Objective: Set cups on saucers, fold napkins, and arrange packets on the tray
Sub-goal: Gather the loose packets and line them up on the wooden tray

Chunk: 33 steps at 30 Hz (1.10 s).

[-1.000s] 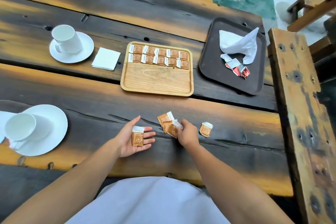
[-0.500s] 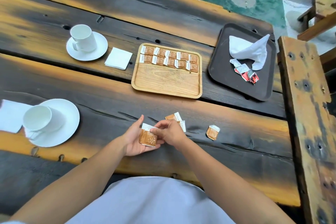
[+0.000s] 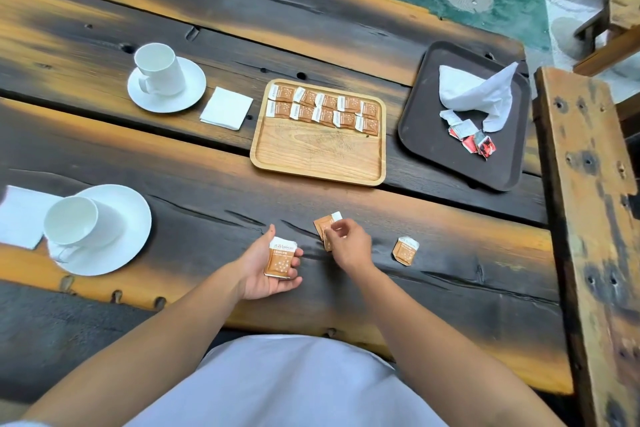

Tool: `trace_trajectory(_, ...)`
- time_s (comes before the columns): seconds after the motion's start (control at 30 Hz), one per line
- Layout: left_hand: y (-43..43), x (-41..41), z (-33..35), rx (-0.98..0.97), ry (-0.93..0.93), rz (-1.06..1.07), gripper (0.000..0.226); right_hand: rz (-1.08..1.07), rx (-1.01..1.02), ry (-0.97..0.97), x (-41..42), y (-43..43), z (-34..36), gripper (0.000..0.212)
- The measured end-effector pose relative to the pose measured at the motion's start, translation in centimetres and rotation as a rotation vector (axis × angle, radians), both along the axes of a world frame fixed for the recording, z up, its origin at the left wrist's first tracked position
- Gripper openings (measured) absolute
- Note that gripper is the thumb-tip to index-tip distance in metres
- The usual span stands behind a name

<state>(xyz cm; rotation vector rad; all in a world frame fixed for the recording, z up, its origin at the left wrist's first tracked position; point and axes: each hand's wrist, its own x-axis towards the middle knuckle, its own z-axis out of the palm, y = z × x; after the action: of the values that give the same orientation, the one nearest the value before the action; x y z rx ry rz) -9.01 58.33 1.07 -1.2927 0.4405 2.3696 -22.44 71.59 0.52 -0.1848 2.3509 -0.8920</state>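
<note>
My left hand (image 3: 258,269) lies palm up near the table's front edge and holds a small stack of brown packets (image 3: 280,258) in its curled fingers. Just to the right, my right hand (image 3: 348,246) pinches a brown packet (image 3: 325,224) lying on the table; another packet shows partly under that hand. A lone brown packet (image 3: 405,250) lies further right. The wooden tray (image 3: 317,154) carries two rows of brown packets (image 3: 322,107) along its far side. Two white cups, the far cup (image 3: 159,68) and the near cup (image 3: 74,220), each sit on a saucer.
A folded white napkin (image 3: 227,107) lies left of the wooden tray, another napkin (image 3: 17,215) beside the near saucer (image 3: 128,218). The dark tray (image 3: 433,142) holds a loose white napkin (image 3: 478,97) and red packets (image 3: 471,139). A rough wooden beam (image 3: 588,218) borders the right.
My right hand carried packets from the table into my left palm, then went back to the packets on the table. The stack in my left hand grew.
</note>
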Motion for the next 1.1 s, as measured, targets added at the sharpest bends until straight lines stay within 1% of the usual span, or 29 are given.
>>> trace_trajectory(0.07, -0.1, 0.1, -0.3, -0.007, -0.011, 0.0, 0.082, 0.007, 0.135, 0.003, -1.6, 1.5, -0.9, 0.028)
trace_trajectory(0.13, -0.2, 0.2, -0.5, -0.015, -0.02, -0.002, 0.082, 0.019, 0.235, -0.017, -2.7, 2.5, -1.4, 0.035)
trace_trajectory(0.23, -0.1, 0.0, -0.7, -0.025, -0.033, -0.007, 0.082, 0.025, 0.275, -0.05, -3.4, 2.9, -2.0, 0.039)
trace_trajectory(0.33, -0.1, 0.1, -0.9, -0.025, -0.038, -0.02, 0.082, 0.087, 0.304, -0.035, -2.9, 2.4, -2.4, 0.043)
trace_trajectory(0.47, -0.4, 0.2, -1.0, -0.037, -0.06, -0.017, 0.081, 0.119, 0.331, 0.044, -2.0, 1.7, -3.1, 0.037)
trace_trajectory(0.6, -0.9, 0.2, -1.1, -0.049, -0.074, -0.007, 0.08, 0.109, 0.259, 0.088, -1.9, 1.5, -3.2, 0.014)
trace_trajectory(0.63, -1.0, 0.1, -1.2, -0.052, -0.077, -0.008, 0.08, 0.101, 0.249, 0.088, -2.0, 1.5, -3.0, 0.011)
trace_trajectory(0.7, -1.0, -0.1, -1.2, -0.06, -0.08, -0.011, 0.08, 0.097, 0.235, 0.056, -2.5, 1.7, -2.8, 0.009)
trace_trajectory(0.8, -0.8, -0.5, -1.3, -0.068, -0.083, -0.021, 0.081, 0.148, 0.224, 0.01, -3.4, 2.1, -2.8, 0.024)
trace_trajectory(0.9, -0.4, -0.7, -1.2, -0.075, -0.083, -0.031, 0.081, 0.167, 0.228, 0.013, -3.5, 2.4, -3.2, 0.028)
trace_trajectory(1.0, -0.4, -0.3, -1.1, -0.072, -0.077, -0.029, 0.082, 0.152, 0.233, 0.033, -3.1, 2.5, -3.6, 0.021)
trace_trajectory(1.1, -0.5, 0.3, -0.9, -0.08, -0.073, -0.014, 0.081, 0.133, 0.237, 0.053, -2.8, 2.2, -3.6, 0.006)
